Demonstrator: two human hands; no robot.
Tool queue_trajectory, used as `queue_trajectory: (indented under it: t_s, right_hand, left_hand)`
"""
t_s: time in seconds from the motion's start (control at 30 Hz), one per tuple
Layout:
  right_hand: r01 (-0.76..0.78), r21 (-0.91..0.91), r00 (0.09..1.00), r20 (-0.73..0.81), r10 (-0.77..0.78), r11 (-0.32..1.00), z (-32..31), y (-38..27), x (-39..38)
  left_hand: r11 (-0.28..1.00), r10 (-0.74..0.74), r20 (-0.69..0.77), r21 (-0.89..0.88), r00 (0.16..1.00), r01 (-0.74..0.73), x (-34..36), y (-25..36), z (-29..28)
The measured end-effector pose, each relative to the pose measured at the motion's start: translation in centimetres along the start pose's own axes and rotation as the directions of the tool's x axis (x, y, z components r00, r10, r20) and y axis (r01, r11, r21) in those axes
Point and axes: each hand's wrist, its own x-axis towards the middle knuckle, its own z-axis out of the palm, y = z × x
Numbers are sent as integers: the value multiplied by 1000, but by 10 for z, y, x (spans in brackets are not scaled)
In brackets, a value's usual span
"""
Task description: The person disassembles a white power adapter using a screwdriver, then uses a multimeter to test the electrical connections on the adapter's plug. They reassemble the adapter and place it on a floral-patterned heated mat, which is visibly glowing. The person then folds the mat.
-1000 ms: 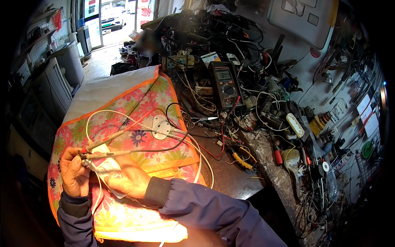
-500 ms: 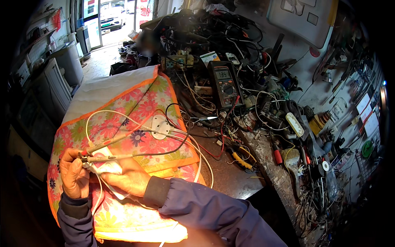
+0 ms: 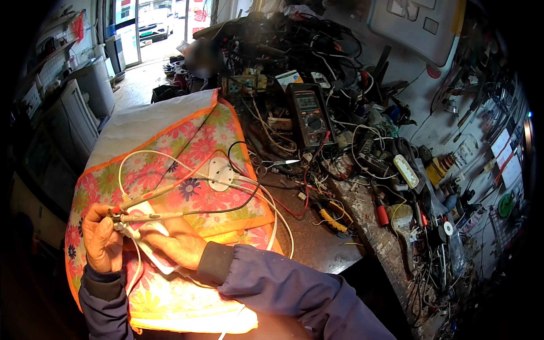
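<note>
White controller (image 3: 148, 241): a flat, oblong plastic unit, laid on the floral pad at the lower left and largely covered by both hands; its far end and face are hidden, so no detail of it can be made out.

Left hand (image 3: 103, 238): fingers are clenched around two slim test probes (image 3: 148, 205), one red-tipped, one black, whose tips are pressed together at the controller's upper edge. The exact contact point is concealed by the thumb.

Right hand (image 3: 177, 242): laid across the controller, fingers curled over it and grasping it; the fingertips are tucked under and not seen. A dark blue padded sleeve (image 3: 283, 289) is cut off by the lower edge.

Floral pad (image 3: 187, 147): soft quilted fabric, pink and green flowers, orange binding; its lower part is overexposed and its near edge is lost.

White connector (image 3: 220, 173): a rounded plastic plate fixed on the pad, from which white cords (image 3: 272, 215) are looped.

Red and black leads (image 3: 238, 170) are trailed toward a dark multimeter (image 3: 309, 116), propped upright among tangled wires.

Workbench (image 3: 317, 238): dark, worn, crowded to the right with tools too jumbled to be told apart. A bright doorway (image 3: 150, 25) is seen at upper left.
</note>
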Motion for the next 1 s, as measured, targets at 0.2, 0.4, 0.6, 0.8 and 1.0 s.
queue_trajectory:
  t_s: [0.2,0.4,0.6,0.8,1.0]
  right_hand:
    - [-214,103,976,55,210,971,0,-23,-10]
    - [2,123,1000,20,-4,992,4,-18,-5]
    - [-273,286,962,81,261,919,4,-31,-8]
    - [-294,359,955,81,285,886,7,-33,-9]
    - [-335,430,941,107,322,838,8,-36,-9]
  left_hand:
    - [1000,-20,-23,-15,1000,20,1,-3,-1]
    - [1000,-11,-15,-2,1000,11,1,-1,2]
    - [1000,4,-2,8,1000,-4,1,-1,4]
    - [1000,2,0,17,1000,-2,2,-1,4]
    - [1000,6,3,17,1000,-6,1,-2,1]
